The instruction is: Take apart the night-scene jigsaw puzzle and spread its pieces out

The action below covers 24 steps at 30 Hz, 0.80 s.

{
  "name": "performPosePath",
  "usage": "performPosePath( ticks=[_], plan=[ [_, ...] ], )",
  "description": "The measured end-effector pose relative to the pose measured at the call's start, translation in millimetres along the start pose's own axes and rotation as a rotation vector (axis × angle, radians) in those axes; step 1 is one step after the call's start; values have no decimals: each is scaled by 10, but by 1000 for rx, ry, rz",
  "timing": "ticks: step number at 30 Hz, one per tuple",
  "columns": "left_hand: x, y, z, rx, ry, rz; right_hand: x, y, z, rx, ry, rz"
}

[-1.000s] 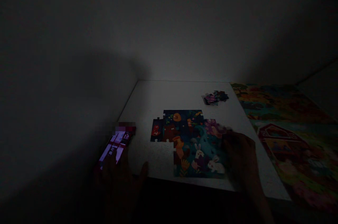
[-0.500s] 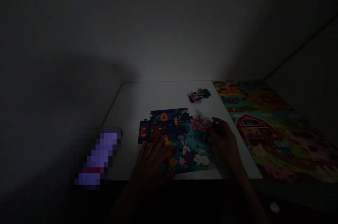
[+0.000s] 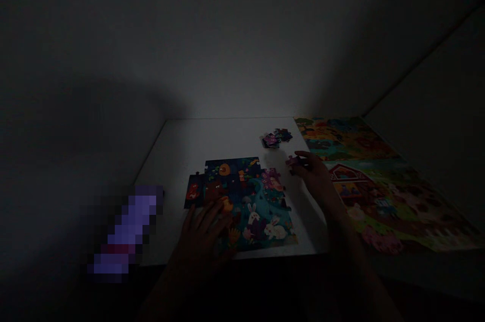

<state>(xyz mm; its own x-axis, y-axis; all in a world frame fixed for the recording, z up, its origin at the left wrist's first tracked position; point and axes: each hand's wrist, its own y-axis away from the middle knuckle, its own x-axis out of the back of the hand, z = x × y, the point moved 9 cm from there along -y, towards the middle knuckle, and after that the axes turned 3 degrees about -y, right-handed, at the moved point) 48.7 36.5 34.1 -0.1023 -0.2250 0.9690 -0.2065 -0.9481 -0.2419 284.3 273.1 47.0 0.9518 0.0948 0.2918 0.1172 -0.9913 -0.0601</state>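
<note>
A partly joined dark blue jigsaw puzzle (image 3: 246, 195) with rabbits on it lies on a white table (image 3: 212, 140) in a dim room. My left hand (image 3: 200, 231) lies flat on the puzzle's lower left part, fingers spread. Just past the puzzle's upper right corner, my right hand (image 3: 312, 173) pinches a small purple puzzle piece (image 3: 292, 161) above the table. A small heap of loose pieces (image 3: 276, 137) lies farther back, beyond that hand.
A large finished farm puzzle (image 3: 364, 180) with a red barn covers the surface to the right. A lit phone screen (image 3: 127, 231) glows at the table's left front edge. Bare walls close the corner behind the table.
My left hand left the phone and came to rest on the puzzle. My right hand rose from the puzzle's right edge and moved back, now holding a purple piece. The view shifted right.
</note>
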Motion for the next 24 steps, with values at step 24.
performPosePath(
  ticks=[24],
  plan=[
    [22,33,-33,-24,10,-10,-580,-1164,129,188,-78,50]
  ],
)
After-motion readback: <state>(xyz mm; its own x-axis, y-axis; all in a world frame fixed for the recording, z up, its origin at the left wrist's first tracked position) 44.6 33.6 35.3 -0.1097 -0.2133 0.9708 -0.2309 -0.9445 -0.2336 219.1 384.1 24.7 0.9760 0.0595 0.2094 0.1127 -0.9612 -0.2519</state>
